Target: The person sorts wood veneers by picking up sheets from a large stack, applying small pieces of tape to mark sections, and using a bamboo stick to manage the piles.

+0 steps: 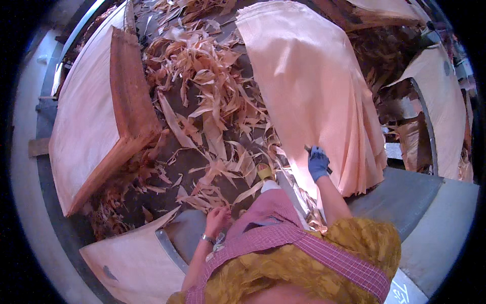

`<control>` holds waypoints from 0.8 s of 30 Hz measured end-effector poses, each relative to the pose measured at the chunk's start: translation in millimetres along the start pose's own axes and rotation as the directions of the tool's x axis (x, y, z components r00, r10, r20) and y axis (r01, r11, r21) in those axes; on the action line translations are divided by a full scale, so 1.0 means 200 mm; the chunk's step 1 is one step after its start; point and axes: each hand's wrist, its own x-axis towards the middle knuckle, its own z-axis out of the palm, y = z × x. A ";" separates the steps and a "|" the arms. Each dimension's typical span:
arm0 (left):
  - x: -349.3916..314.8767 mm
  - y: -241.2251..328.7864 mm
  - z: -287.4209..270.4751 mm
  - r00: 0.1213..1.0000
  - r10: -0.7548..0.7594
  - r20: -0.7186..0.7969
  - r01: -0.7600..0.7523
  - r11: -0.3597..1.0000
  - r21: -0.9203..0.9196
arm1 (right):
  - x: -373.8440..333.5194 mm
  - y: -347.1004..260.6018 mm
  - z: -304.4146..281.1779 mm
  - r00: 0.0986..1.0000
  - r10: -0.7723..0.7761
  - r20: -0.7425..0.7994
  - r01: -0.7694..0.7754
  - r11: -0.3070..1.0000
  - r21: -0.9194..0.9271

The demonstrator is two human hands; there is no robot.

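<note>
My right hand point(318, 163), in a blue glove, is closed around a short, dark, stick-like tool point(308, 148) whose two ends poke out of the fist. I cannot make out its exact kind. The hand rests over the near left part of a tall pile of pale pinkish wood veneer sheets point(309, 76), whose edges fan out on the right. My left hand point(217, 219), bare and with a metal band at the wrist, hangs low beside my lap, its fingers curled. Whether anything is in them is hidden. Close by it lie loose veneer strips point(207, 195).
Torn veneer scraps point(202, 76) litter the dark floor between the piles. To the left stands another thick veneer stack point(86, 121) with a reddish-brown edge. A dark grey board point(400, 197) juts out at the right. More curved veneer sheets point(440, 101) stand at the far right.
</note>
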 end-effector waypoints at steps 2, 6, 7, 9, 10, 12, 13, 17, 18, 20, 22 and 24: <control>0.15 0.24 0.11 0.992 0.006 0.123 -0.012 0.998 0.053 | -0.09 0.00 -0.20 0.979 -0.086 -0.183 0.109 0.986 0.122; 0.69 0.72 0.44 0.833 0.205 0.513 -0.398 0.867 0.300 | -0.38 0.07 -0.64 0.959 -0.120 -0.256 0.211 0.907 0.364; 0.79 0.88 0.58 0.823 0.114 0.557 -0.230 0.963 0.143 | -0.47 0.13 -0.80 0.990 -0.142 0.021 0.118 0.889 0.443; 1.06 1.18 0.79 0.736 0.029 0.676 0.039 0.996 -0.086 | -0.67 0.05 -1.36 0.965 -0.046 0.258 -0.121 0.794 0.595; 1.19 1.37 0.90 0.761 0.015 0.649 0.113 0.981 -0.156 | -0.78 0.12 -1.47 0.915 -0.013 0.402 -0.208 0.839 0.502; 1.26 1.60 1.18 0.807 0.032 0.590 0.116 0.970 -0.211 | -1.11 0.32 -1.59 0.764 0.108 0.636 -0.469 0.770 0.432; 1.31 1.67 1.30 0.831 0.053 0.554 0.082 0.973 -0.217 | -1.28 0.39 -1.61 0.683 0.141 0.717 -0.620 0.631 0.466; 1.66 1.83 1.20 0.823 0.551 0.138 -0.523 0.830 -0.195 | -1.21 0.42 -1.82 0.665 0.079 0.743 -0.657 0.535 0.531; 1.37 1.77 1.38 0.875 0.424 0.235 -0.409 0.906 -0.111 | -1.33 0.36 -1.75 0.477 0.234 0.847 -0.860 0.323 0.395; 1.12 1.89 1.07 0.869 0.455 0.197 -0.372 0.861 -0.347 | -1.21 0.33 -1.71 0.478 0.212 0.852 -0.834 0.416 0.364; 0.93 1.96 0.53 0.817 0.575 0.037 -0.445 0.670 -0.594 | -0.91 0.23 -1.68 0.551 0.104 0.828 -0.709 0.581 0.399; 0.79 1.97 -0.04 0.812 0.569 -0.129 -0.522 0.610 -0.597 | -0.61 0.18 -1.56 0.578 -0.066 0.814 -0.524 0.734 0.432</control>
